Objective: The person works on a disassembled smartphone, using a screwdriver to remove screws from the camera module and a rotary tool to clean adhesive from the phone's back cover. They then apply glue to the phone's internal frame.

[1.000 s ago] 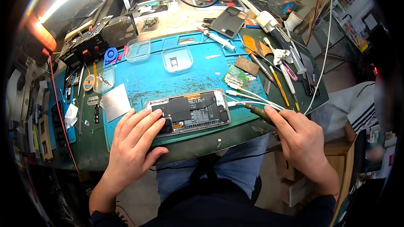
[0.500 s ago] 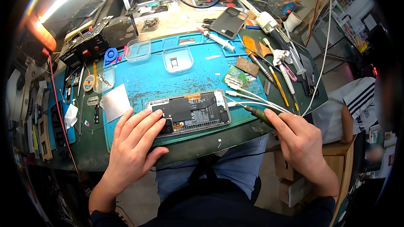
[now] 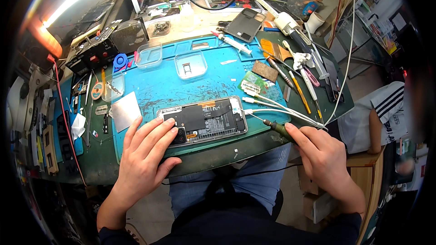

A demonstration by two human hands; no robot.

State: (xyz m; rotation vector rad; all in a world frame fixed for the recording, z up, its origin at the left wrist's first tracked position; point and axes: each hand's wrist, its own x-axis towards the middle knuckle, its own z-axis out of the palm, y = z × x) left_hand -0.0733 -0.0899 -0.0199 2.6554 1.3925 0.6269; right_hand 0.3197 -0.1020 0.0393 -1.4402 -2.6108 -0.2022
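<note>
Left hand [image 3: 144,159]: grip unclosed, still on opened black rectangular smartphone [image 3: 211,121]
Right hand [image 3: 323,153]: grip clasps slim-tipped green-handled tool [image 3: 279,129], now lower

the left forearm [image 3: 113,209] rises from the lower left of the frame to the left hand [image 3: 145,163], back upward left of centre, fingers [image 3: 154,136] long and slightly spread, reaching up and to the right, thumb [image 3: 168,167] held apart below them. the right forearm [image 3: 349,194] slants up from the lower right; the right hand [image 3: 320,152], right of centre, is curled in a grip, knuckles upward, index finger [image 3: 303,137] leading toward the left.
</note>
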